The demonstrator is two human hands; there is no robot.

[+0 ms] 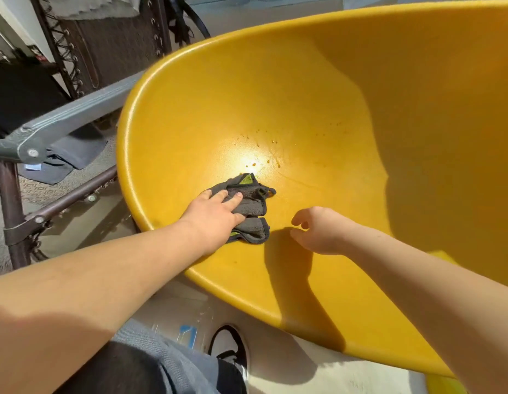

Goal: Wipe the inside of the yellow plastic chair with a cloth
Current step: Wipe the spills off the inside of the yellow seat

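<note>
The yellow plastic chair [318, 89] fills the view from 12 to 5 o'clock, its curved inside sunlit. At 9 o'clock stands a folding lounger [62, 118]. The left hand [215, 216] presses flat, fingers spread, on the grey cloth [251, 207], which lies crumpled at the seat's centre. At its 3 o'clock the right hand [318, 230] hovers loosely curled, holding nothing. Small droplets [258, 140] dot the seat at the cloth's 12 o'clock.
</note>
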